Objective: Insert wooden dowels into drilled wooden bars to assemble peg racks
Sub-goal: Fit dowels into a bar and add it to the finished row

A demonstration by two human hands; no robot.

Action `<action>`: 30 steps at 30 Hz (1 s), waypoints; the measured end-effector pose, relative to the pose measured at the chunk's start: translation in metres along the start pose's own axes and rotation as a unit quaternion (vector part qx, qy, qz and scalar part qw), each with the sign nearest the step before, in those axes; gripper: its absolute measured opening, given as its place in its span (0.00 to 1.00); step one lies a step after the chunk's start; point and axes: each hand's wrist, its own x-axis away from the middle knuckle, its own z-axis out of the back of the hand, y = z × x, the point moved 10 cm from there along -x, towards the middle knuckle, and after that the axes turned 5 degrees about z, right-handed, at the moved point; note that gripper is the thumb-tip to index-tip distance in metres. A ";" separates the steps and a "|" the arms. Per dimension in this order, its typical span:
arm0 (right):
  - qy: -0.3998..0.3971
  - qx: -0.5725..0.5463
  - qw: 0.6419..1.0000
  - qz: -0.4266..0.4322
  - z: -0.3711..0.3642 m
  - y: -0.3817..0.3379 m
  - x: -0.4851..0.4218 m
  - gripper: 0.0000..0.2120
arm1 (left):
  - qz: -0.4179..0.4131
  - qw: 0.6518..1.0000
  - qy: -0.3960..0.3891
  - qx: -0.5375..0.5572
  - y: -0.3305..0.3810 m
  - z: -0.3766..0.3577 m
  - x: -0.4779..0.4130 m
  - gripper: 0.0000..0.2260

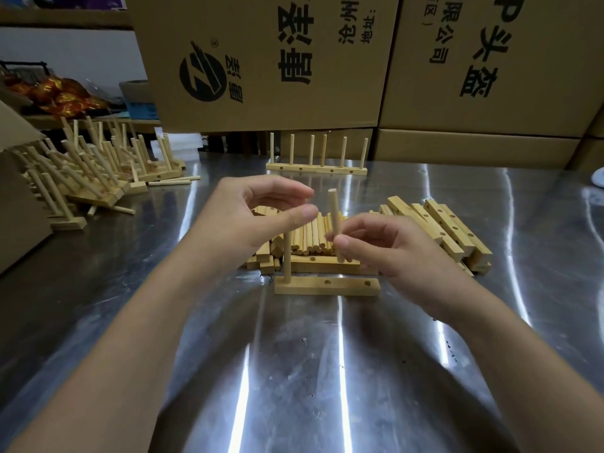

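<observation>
A drilled wooden bar (327, 286) lies on the steel table in front of me, with one dowel (287, 256) standing upright in its left hole. Two holes to the right show open. My right hand (389, 250) pinches a second dowel (335, 217), held nearly upright above the bar's middle. My left hand (251, 214) hovers above the standing dowel with fingers curved and thumb apart, holding nothing. Behind the bar lies a heap of loose dowels (313, 237) and a stack of drilled bars (447, 227).
A finished rack with several pegs (316, 166) stands at the back centre. A pile of finished racks (88, 171) fills the left side beside a cardboard box (16, 204). Large printed cartons (261, 60) wall off the back. A white object (596, 181) sits at the right edge.
</observation>
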 end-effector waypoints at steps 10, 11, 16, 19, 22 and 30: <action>0.007 0.145 0.989 -0.020 -0.001 0.021 -0.001 0.04 | 0.094 0.981 -0.131 -0.111 -0.035 -0.028 0.003 0.14; -0.001 0.158 0.987 -0.018 -0.003 0.022 -0.001 0.04 | 0.100 0.979 -0.133 -0.120 -0.037 -0.028 0.003 0.13; -0.026 0.186 0.982 0.004 -0.009 0.019 -0.001 0.04 | 0.118 0.973 -0.139 -0.139 -0.043 -0.031 0.005 0.10; -0.021 0.237 0.971 0.021 -0.010 0.015 -0.002 0.05 | 0.120 0.973 -0.144 -0.134 -0.043 -0.032 0.005 0.09; -0.015 0.256 0.967 0.016 -0.009 0.014 -0.002 0.05 | 0.121 0.972 -0.148 -0.133 -0.043 -0.033 0.005 0.08; -0.011 0.310 0.950 0.010 -0.009 0.011 0.000 0.02 | 0.120 0.970 -0.151 -0.147 -0.049 -0.033 0.005 0.09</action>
